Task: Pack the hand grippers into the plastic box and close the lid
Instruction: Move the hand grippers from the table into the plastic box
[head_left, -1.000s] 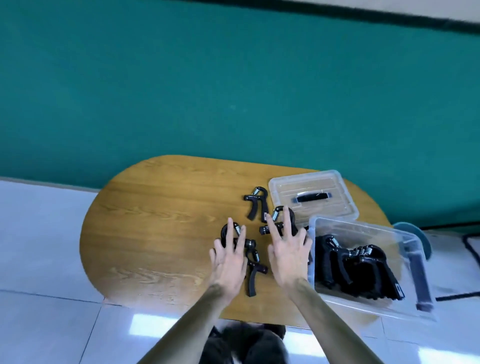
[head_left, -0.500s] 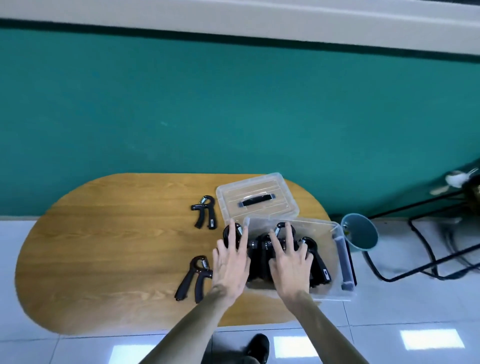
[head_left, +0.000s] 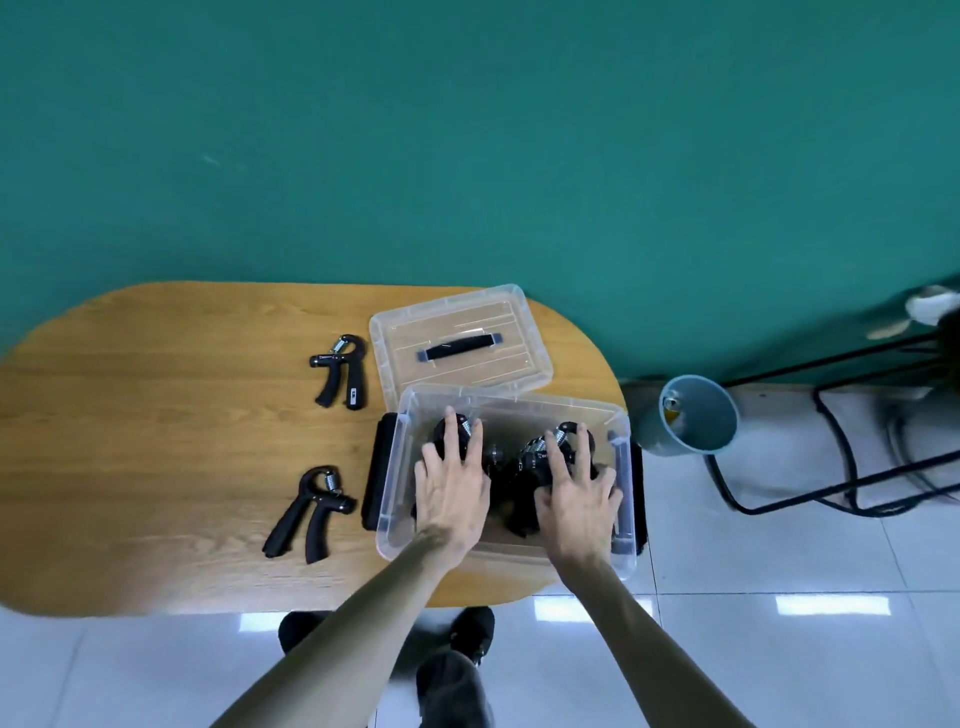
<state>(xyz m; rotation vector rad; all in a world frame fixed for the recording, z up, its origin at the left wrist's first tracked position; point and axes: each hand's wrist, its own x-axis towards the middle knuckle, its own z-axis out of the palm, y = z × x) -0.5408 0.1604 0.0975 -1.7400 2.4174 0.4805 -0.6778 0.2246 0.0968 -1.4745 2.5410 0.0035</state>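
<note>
The clear plastic box stands open at the right end of the wooden table, with several black hand grippers inside. Both my hands are down in it. My left hand lies palm down over a gripper at the box's left side, and my right hand covers one at its right side. Their fingers are spread over the grippers' spring ends. The clear lid with its black handle lies flat just behind the box. Two more grippers lie on the table to the left, one far and one near.
A teal bin stands on the tiled floor just right of the table. A black metal frame is further right. A green wall runs behind the table. My shoes show under the table's near edge.
Both hands lifted a gripper each from the table, carried them right and lowered them into the box. The view swung right. Two grippers stay on the table.
</note>
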